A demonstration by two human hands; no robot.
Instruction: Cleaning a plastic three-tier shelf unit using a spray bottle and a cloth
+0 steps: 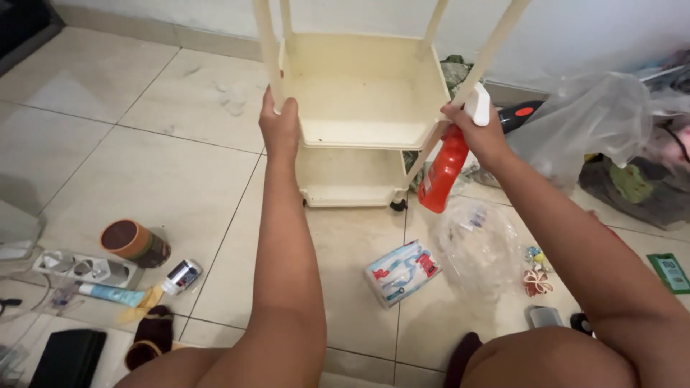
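Left hand point(279, 128): gripping the cream trolley point(359, 108) post, upper centre.
Right hand point(480, 133): clutching a red spray bottle point(444, 169) against the opposite post.
Trays: lying bare (both visible tiers).
Brown cup point(133, 243): sitting lower left.

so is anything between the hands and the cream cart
Nothing visible. The left hand grips the cream cart's front left post directly; the right hand rests on the front right post while holding a red spray bottle.
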